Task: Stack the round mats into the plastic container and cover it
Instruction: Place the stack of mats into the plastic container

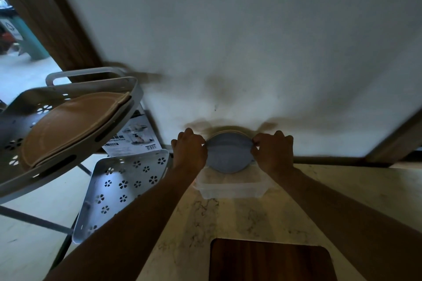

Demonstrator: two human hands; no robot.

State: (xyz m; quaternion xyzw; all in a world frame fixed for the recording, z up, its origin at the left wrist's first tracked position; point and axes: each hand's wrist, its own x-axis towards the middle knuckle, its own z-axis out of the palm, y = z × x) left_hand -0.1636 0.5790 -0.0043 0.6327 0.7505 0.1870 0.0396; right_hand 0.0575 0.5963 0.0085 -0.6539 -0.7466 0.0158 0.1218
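A stack of round mats (229, 153), blue-grey on top with a pale one showing behind its far edge, is held tilted over the far side of a clear plastic container (230, 188). My left hand (189, 149) grips the stack's left edge and my right hand (272, 150) pinches its right edge. The container sits on the marble counter near the wall. Its inside is partly hidden by the mats. No lid can be made out.
A white tiered rack stands left of the counter: its upper tray (109, 130) holds brown round mats (75, 125), its lower perforated tray (123, 187) is bare. A printed box (134, 137) leans behind. A dark wooden board (269, 260) lies at the counter's front. The wall is close behind.
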